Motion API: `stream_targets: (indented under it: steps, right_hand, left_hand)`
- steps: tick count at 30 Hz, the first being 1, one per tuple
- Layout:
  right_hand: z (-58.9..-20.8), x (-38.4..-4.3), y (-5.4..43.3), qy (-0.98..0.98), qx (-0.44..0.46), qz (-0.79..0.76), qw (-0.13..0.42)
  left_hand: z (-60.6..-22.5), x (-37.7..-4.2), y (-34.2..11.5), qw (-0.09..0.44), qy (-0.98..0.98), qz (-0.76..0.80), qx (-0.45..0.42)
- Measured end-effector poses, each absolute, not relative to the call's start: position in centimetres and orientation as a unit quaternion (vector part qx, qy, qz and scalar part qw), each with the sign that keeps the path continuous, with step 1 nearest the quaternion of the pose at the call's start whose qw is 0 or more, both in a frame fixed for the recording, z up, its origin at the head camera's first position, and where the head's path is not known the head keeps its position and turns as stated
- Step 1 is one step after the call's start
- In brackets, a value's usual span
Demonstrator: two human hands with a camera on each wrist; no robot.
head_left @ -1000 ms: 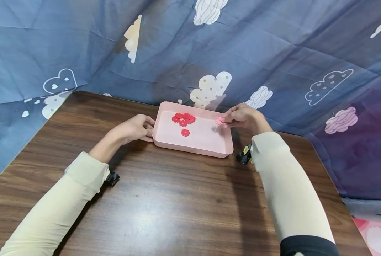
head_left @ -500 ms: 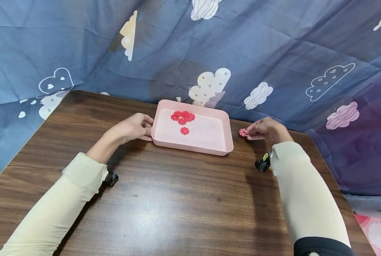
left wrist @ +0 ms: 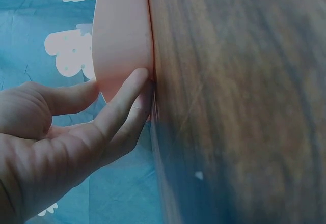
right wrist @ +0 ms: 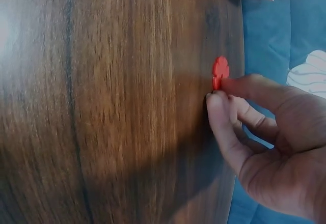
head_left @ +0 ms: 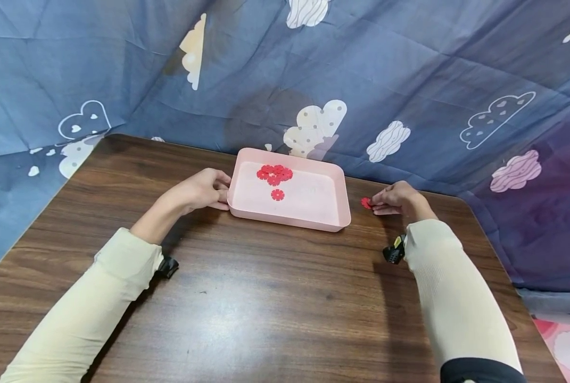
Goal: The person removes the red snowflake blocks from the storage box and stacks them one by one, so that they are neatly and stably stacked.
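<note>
A shallow pink tray (head_left: 289,217) sits near the back of the table with several red, notched, flower-shaped plastic discs in its left half. Most of them are bunched in a pile (head_left: 275,174), while a single disc (head_left: 277,194) lies just in front. My left hand (head_left: 200,190) holds the tray's left end, thumb at the rim and fingers low on the outer wall (left wrist: 122,35). Right of the tray, my right hand (head_left: 396,199) pinches another red flower-shaped disc (right wrist: 220,67) between thumb and fingertips, close over the wood.
The brown wood-grain table (head_left: 265,298) meets a blue cloud-print curtain (head_left: 246,69) right behind the tray. A black wrist camera (head_left: 394,251) hangs under the right wrist, another (head_left: 167,267) under the left.
My right hand has carried its disc out of the tray's right end, over the wall, and lowered it towards the table on the right. The left hand stays at the tray.
</note>
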State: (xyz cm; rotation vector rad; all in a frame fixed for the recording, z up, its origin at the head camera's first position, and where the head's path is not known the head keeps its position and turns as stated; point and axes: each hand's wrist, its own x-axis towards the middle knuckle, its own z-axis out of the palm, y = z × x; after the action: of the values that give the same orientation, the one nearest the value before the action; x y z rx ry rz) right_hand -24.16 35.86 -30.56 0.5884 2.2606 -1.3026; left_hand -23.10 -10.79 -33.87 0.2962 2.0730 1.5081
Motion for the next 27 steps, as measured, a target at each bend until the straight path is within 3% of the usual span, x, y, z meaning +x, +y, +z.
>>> stream_targets:
  steps: [11,27]
  right_hand:
    - [-28.1,-26.4,30.8,0.837,0.141,-0.489,0.201]
    - [-28.6,-28.7,17.9,0.867,0.085,-0.391,0.297]
  left_hand:
    - [-33.6,-23.2,-10.7,0.281,0.77,0.563,0.106]
    - [-33.9,-23.1,-10.7,0.272,0.77,0.567,0.107]
